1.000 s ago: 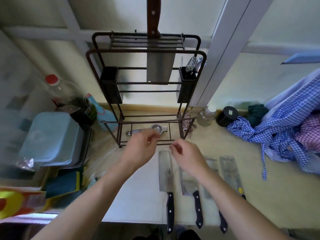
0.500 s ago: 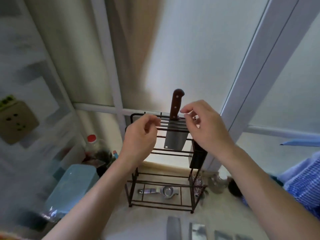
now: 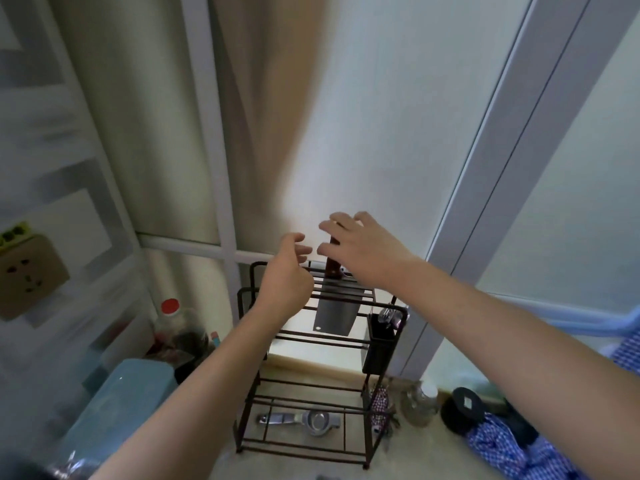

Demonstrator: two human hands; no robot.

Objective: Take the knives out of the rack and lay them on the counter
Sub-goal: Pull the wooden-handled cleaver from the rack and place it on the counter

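Note:
A cleaver (image 3: 334, 315) with a brown wooden handle hangs blade-down in the top slots of the dark wire rack (image 3: 367, 427). My right hand (image 3: 363, 251) is over the top of the handle with its fingers spread, hiding most of the handle; I see no closed grip. My left hand (image 3: 287, 275) hovers just left of the handle above the rack's top rail, fingers loosely curled and holding nothing. Only a strip of the counter (image 3: 415, 455) shows, and the knives lying on it are out of view.
A black holder (image 3: 379, 348) with utensils hangs on the rack's right side. A metal squeezer (image 3: 304, 419) lies on its bottom shelf. Left stand a blue container (image 3: 121, 403) and a red-capped bottle (image 3: 169, 306). Right are a glass jar (image 3: 420, 403), a black jar (image 3: 462, 407) and checked cloth (image 3: 519, 445).
Both hands rose from the counter to the top of the rack and my view tilted up. The right hand moved from beside the cleaver's handle to over it.

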